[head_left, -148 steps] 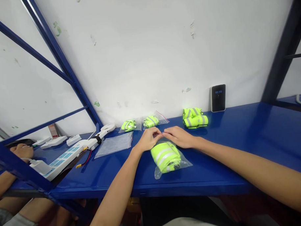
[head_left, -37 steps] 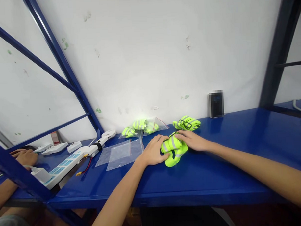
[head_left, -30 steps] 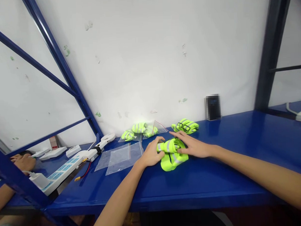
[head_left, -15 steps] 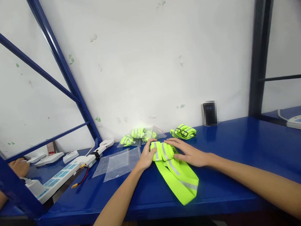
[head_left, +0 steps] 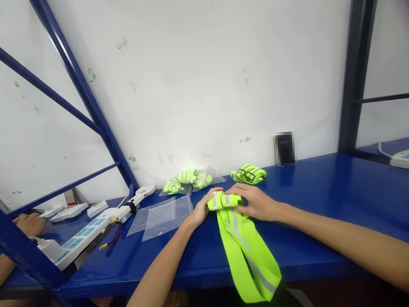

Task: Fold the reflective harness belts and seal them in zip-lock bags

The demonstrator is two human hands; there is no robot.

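Observation:
A neon yellow reflective strap (head_left: 243,239) with silver stripes is partly folded into a bundle at its top. Its loose loop hangs down over the front edge of the table. My left hand (head_left: 202,209) grips the left end of the bundle. Closed around the right end is my right hand (head_left: 255,202), its thumb below and fingers on top. Behind my hands lies another rolled strap (head_left: 248,173) with black buckles. Several rolled straps in clear bags (head_left: 187,176) rest by the wall. Flat clear zip bags (head_left: 164,217) lie left of my left hand.
A white power strip (head_left: 83,238), a small white fan (head_left: 143,193) and a red-black cable (head_left: 115,235) are at the left. Another person's hand (head_left: 30,224) shows beyond the blue frame post (head_left: 88,99). A dark box (head_left: 285,149) stands against the wall on the blue table (head_left: 327,198).
The bundle has turned to lie more level, and my right fingers have curled around it. The loose loop has slid toward me and now droops past the table edge.

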